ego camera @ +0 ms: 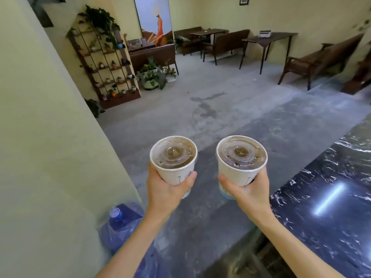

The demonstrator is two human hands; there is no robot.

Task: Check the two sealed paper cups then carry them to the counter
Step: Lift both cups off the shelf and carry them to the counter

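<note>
1. Head view, the hands: the left hand [167, 189] is closed around the left paper cup [174, 167]. The thumb lies along the right side of the cup wall and the other fingers wrap behind it, where they are mostly hidden. The right hand [248, 192] is closed around the right paper cup [239, 171] in the same way, with the thumb on the left side of the cup and the fingers on the far side.

2. Head view, the cups: both cups are white paper and stand nearly upright, in the air above the grey floor [220, 117]. They are side by side, near each other but not touching. Each one has a clear plastic lid [173, 153] on top, with a brown drink visible under it. The lid of the right cup [242, 152] looks seated all around the rim.

3. Head view, the surroundings: a dark marble counter [331, 207] with white veins is at the right, just beside the right forearm, and it reflects a strip of light. A blue water bottle [120, 223] stands on the floor at the lower left, next to the pale wall [40, 137].

4. Head view, farther away: a plant shelf [104, 65] stands against the wall, and dark wooden tables [269, 38] and benches [226, 44] are at the back of the room.
</note>
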